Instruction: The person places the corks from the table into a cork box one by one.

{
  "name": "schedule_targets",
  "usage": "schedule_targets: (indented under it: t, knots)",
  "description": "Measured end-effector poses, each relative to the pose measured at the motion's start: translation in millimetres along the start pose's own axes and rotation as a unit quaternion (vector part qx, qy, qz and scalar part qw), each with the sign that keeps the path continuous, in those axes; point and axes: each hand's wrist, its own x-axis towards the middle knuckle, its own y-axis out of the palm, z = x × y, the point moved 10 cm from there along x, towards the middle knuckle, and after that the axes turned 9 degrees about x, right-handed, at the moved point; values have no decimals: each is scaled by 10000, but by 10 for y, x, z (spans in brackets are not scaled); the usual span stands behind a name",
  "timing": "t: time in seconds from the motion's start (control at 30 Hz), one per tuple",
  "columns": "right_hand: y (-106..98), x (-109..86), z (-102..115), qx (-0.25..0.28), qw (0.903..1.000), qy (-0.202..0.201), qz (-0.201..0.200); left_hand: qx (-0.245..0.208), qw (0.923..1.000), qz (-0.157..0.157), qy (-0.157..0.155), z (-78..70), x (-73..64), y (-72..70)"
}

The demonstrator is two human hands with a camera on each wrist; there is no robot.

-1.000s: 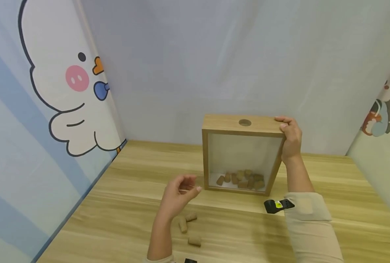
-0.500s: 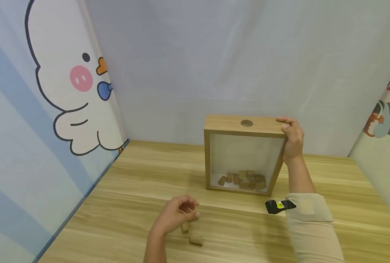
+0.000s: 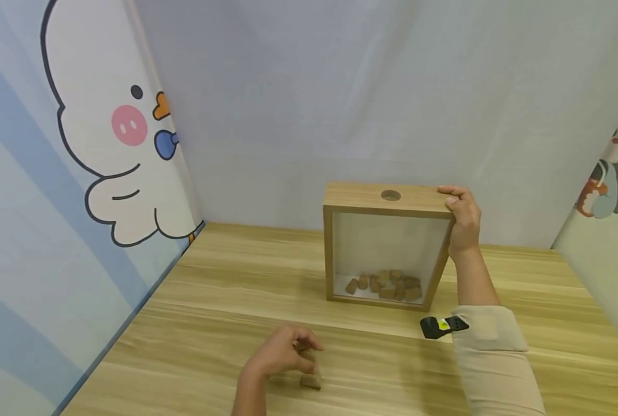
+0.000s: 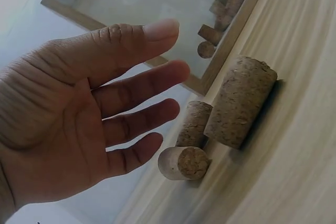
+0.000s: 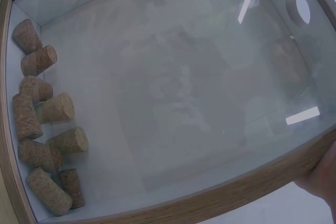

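A shallow wooden box frame (image 3: 358, 195) with a clear front stands upright on the table, a round hole (image 3: 391, 196) in its top. My right hand (image 3: 463, 222) grips its upper right corner, thumb on the top edge. Behind the pane, several corks (image 5: 50, 192) lie along the bottom. My left hand (image 3: 282, 353) hovers over loose corks, its fingers relaxed and thumb apart, holding nothing. In the left wrist view the nearest cork (image 4: 240, 100) lies beyond the fingertips, with a second cork (image 4: 193, 121) and a third cork (image 4: 191, 163) beside it.
The wood-grain table (image 3: 225, 271) reaches back to a pale curtain (image 3: 267, 115). On the left hangs a sheet with a cartoon bird (image 3: 106, 133); another printed figure (image 3: 605, 173) is at the right. A black strap device (image 3: 444, 326) sits at my right sleeve (image 3: 491, 346).
My left hand has come down and nearer from beside the box to over the loose corks, hiding some of them in the head view. The right hand stays on the box.
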Motion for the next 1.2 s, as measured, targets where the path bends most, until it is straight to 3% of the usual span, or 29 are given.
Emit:
schedule_targets:
  t: [0.2, 0.87, 1.2]
  knots:
    - [2, 4, 6, 25, 10000, -35, -25, 261, 9995, 16, 169, -19, -4, 25]
    - [0, 2, 9, -4, 9999, -70, -72, 733, 9972, -30, 154, -8, -77, 98]
    - [-7, -1, 7, -28, 9999, -95, -91, 1013, 9944, 95, -295, 131, -84, 146]
